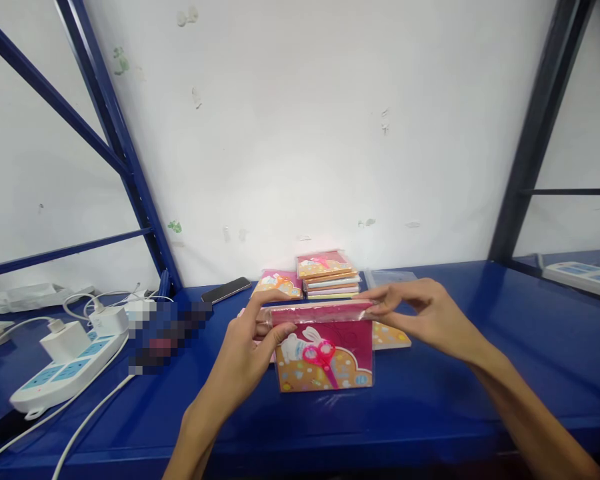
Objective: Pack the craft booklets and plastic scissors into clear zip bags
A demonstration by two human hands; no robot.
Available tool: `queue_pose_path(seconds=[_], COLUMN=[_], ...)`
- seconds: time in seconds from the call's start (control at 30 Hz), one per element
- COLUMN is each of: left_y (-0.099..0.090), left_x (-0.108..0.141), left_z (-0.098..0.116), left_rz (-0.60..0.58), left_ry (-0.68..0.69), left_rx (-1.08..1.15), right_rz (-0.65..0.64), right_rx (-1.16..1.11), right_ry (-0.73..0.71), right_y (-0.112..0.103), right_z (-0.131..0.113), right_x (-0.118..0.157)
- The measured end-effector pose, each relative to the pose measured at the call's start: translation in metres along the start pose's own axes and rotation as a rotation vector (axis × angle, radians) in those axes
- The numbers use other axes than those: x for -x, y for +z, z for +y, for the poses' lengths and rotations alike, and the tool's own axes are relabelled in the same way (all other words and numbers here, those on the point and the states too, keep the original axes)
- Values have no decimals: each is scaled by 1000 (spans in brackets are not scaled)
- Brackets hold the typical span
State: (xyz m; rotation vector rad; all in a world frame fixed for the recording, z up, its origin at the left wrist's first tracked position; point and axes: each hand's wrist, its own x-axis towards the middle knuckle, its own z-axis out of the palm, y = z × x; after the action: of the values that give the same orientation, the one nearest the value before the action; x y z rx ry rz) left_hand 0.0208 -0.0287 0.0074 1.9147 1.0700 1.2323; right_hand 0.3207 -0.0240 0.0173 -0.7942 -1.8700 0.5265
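Observation:
Both my hands hold up a flat pink-and-orange packet (325,353) in clear plastic, printed with a white rabbit and red children's scissors. My left hand (245,340) grips its left edge, thumb on the front. My right hand (425,320) pinches its top right corner between thumb and fingers. The packet's lower edge is at or very near the blue shelf top (430,413). Behind it stands a stack of similar packets (325,277), partly hidden by the held packet. Another orange packet (390,337) lies under my right hand.
A black smartphone (227,289) lies by the wall. At left, a white power strip (65,370) holds white chargers with cables, beside a pixelated patch (165,337). Another power strip (583,280) sits at right. Blue metal shelf uprights (540,133) frame a white wall.

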Motion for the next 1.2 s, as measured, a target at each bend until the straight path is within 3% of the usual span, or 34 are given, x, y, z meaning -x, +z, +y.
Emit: queue_pose_path(seconds=[0.17, 0.37, 0.6, 0.77, 0.9, 1.2], left_y=[-1, -3, 4, 10, 13, 9], left_x=[-2, 4, 8, 8, 7, 3], left_z=[-5, 4, 12, 9, 9, 9], left_rz=[2, -2, 77, 136, 185, 138], left_ry=[139, 183, 299, 332, 336, 270], left_rx=[-213, -284, -283, -300, -327, -265], right_rz=[26, 65, -78, -47, -68, -100], right_rx=[110, 248, 390, 285, 361, 452], right_ry=[-26, -119, -171, -77, 15, -55], right_y=[1, 4, -3, 1, 9, 11], right_z=[-4, -14, -24, -33, -34, -28], right_x=[-1, 2, 11, 12, 7, 3])
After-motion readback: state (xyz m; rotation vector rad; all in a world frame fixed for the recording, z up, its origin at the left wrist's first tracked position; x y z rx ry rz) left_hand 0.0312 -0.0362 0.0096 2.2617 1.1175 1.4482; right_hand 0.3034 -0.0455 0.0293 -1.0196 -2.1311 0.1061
